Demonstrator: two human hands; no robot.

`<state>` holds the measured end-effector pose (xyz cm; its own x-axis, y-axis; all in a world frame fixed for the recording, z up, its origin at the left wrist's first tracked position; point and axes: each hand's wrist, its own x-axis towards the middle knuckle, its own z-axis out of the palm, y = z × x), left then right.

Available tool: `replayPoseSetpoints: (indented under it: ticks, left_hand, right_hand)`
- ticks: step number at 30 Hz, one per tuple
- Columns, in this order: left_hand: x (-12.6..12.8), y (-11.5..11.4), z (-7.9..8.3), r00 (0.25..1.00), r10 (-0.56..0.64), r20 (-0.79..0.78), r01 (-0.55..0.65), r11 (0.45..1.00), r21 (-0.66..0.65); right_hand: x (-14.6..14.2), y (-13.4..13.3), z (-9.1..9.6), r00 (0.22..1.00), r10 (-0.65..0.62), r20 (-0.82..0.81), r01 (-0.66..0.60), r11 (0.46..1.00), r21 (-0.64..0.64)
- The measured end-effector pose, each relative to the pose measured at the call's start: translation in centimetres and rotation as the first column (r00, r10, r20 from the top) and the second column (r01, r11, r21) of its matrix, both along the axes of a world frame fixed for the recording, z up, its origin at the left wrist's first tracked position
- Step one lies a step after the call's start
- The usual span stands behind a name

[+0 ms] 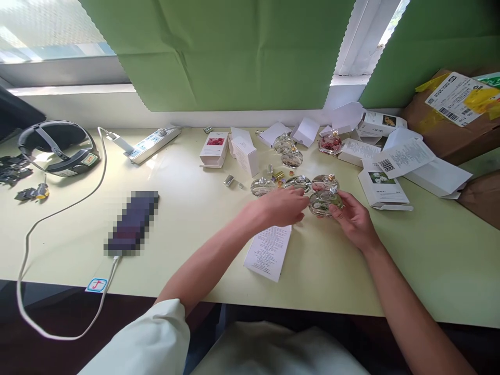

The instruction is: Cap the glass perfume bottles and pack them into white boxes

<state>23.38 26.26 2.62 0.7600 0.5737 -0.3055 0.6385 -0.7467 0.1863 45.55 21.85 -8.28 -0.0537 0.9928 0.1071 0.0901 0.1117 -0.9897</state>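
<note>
**Round glass bottles handled at a window desk**

Pale yellow desk [187, 219] fills the middle of the frame, running under a window covered by green paper sheets [230, 52] across the top. At the upper right sits a brown parcel [449, 125] with a shipping label. Left of centre, a white cable [62, 208] loops across the desk to a blurred dark phone [132, 223], and a grey headband device [58, 148] lies at the upper left beside a white power strip [152, 146].

White cartons [383, 190] and loose flaps are scattered at the upper right, with two more small boxes [244, 153] standing just above centre. A printed leaflet [269, 251] lies flat below the hands.

At centre, a cluster of round glass bottles [297, 156] stands among small metal caps [229, 180]. The right hand [353, 219] grasps one round bottle [323, 202] from its right side, fingers curled around it, holding it just right of centre. The left hand [283, 207] reaches in from the lower left, fingers loosely bent, fingertips at that bottle's left edge; whether they actually press it I cannot tell.
</note>
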Motion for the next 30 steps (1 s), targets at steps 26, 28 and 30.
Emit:
replayPoseSetpoints:
  ticks: [26,28,30]
  left_hand:
    - [-9.0,-12.6,-6.2,-0.298,0.955,0.009,0.423,0.141,-0.895]
    - [-8.8,-12.6,-6.2,-0.274,0.961,0.022,0.406,0.137,-0.904]
    - [-8.9,-12.4,-5.8,-0.232,0.970,0.068,0.331,0.144,-0.932]
  right_hand:
    - [-0.7,0.6,-1.4,0.980,0.161,-0.119,-0.162,0.987,0.000]
    - [-0.7,0.6,-1.3,0.980,0.164,-0.117,-0.164,0.986,0.005]
    - [-0.7,0.6,-1.2,0.979,0.166,-0.115,-0.166,0.986,0.005]
